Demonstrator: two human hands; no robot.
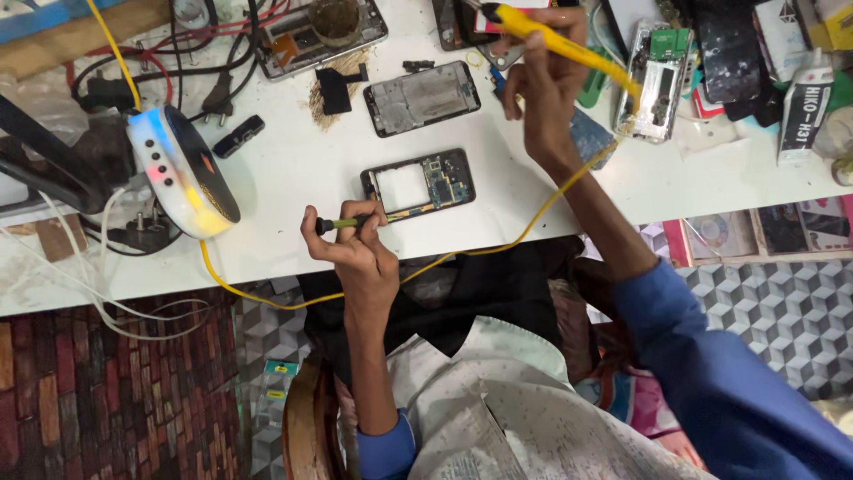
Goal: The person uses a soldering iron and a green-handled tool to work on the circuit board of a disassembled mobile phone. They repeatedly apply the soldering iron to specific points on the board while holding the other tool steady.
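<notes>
- The left hand (pixel 355 253) is closed around a small screwdriver (pixel 342 224) with a green-and-black handle, held near the front edge of the white table (pixel 293 160).
- The screwdriver's tip points at the lower left corner of an opened phone frame (pixel 418 185), which lies flat on the table just beyond the left hand, its circuit board showing on the right side and an empty rectangular bay on the left.
- The right hand (pixel 544 76) is raised farther back over the table, fingers wrapped around the yellow handle of a soldering iron (pixel 560 46).
- The iron slants down to the right, its tip end just over another opened phone (pixel 659 82) with a green board at its top.
- A yellow cord (pixel 498 244) runs from the iron, passes under the right forearm, and drops along the table's front edge.
- A second dark phone frame (pixel 422 98) lies behind the one being worked on, well apart from both hands.
- On the left of the table a round lamp (pixel 182 171) with a white rim glows, tilted on its side.
- A white glue tube (pixel 804 107) with a black cap stands at the far right.
</notes>
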